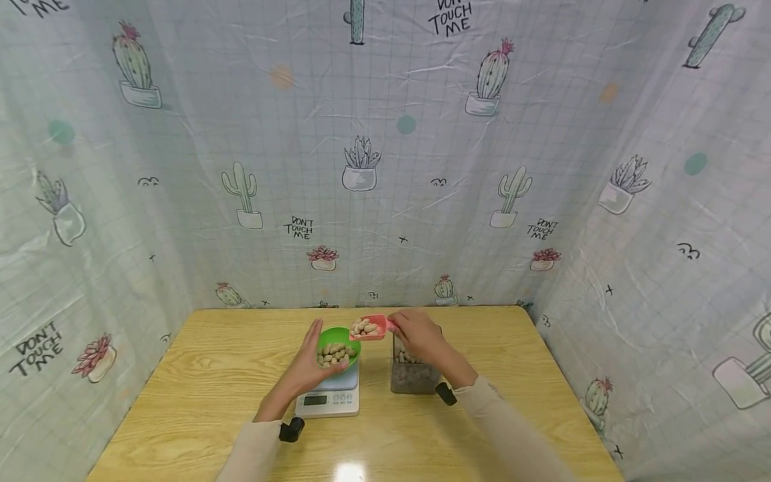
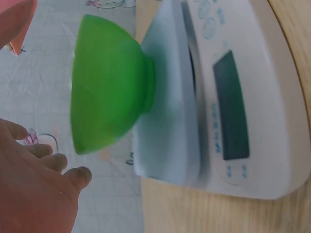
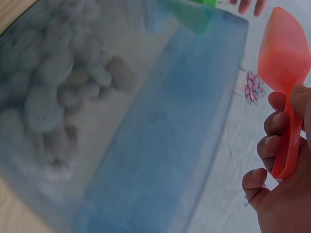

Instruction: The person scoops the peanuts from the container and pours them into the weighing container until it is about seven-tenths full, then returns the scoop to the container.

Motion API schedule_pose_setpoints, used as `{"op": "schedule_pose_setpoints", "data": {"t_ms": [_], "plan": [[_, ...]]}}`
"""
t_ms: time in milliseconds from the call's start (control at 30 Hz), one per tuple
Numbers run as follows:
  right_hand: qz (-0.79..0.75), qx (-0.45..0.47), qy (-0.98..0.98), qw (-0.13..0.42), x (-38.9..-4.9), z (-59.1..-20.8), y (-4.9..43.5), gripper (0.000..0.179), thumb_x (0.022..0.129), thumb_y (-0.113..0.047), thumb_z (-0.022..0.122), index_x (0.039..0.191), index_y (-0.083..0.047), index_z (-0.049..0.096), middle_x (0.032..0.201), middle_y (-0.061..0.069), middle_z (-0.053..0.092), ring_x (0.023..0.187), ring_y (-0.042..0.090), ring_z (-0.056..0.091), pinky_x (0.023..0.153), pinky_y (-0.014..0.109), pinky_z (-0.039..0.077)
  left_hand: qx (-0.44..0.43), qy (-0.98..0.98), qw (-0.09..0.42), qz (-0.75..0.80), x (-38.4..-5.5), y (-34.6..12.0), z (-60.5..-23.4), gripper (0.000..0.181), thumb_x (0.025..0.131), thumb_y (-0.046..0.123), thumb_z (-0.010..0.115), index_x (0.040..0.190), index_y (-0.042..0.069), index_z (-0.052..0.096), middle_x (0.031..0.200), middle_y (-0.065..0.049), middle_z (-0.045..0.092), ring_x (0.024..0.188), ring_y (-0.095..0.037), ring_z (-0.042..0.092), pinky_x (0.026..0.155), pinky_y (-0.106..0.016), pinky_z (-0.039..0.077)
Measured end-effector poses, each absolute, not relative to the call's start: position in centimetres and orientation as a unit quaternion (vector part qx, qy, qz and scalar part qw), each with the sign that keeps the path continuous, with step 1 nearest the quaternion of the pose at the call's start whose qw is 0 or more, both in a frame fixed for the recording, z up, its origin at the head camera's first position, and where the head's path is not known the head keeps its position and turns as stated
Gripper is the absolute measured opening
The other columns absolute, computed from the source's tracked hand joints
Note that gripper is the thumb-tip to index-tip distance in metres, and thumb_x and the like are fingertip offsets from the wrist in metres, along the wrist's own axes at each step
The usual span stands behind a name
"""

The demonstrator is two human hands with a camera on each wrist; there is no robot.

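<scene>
My right hand [image 1: 421, 337] grips the handle of a red scoop [image 3: 285, 53], its fingers curled round it in the right wrist view. Several unshelled peanuts [image 1: 364, 327] lie in the scoop, which is held level over the right rim of a green bowl [image 1: 336, 333]. More peanuts lie in that bowl, and it stands on the platform of a white kitchen scale [image 2: 265, 97]. Beside the bowl's left side is my left hand [image 1: 304, 367], fingers extended and thumb apart; the left wrist view shows a gap between its fingertips and the bowl.
Right of the scale, a translucent grey bin [image 1: 414, 383] holds more peanuts, under my right hand. Both stand on a wood-grain table [image 1: 205, 388]. A cactus-print curtain [image 1: 385, 221] hangs behind the table and along its sides.
</scene>
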State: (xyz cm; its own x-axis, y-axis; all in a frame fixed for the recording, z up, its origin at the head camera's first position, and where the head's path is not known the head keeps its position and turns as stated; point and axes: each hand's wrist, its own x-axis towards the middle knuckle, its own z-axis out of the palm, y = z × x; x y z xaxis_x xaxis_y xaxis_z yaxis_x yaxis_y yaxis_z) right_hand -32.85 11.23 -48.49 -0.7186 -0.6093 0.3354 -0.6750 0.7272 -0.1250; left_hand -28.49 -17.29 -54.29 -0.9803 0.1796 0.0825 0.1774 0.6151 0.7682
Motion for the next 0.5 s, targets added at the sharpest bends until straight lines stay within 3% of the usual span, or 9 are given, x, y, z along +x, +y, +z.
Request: {"op": "schedule_pose_setpoints", "data": {"t_ms": [500], "plan": [[0.068,0.337,-0.936,0.073,-32.9,-49.0,7.6,0.028,0.105,-0.034,0.045,0.122,-0.022,0.063,0.109,-0.004,0.065,0.104,0.016,0.060,0.087,0.038,0.048,0.065,0.893,0.053,0.442,-29.0,-18.6,-56.6,0.116,0.080,0.047,0.079,0.159,0.007,0.004,0.164,-0.023,0.008,0.147,-0.049,0.018,0.112,-0.067,0.027]]}}
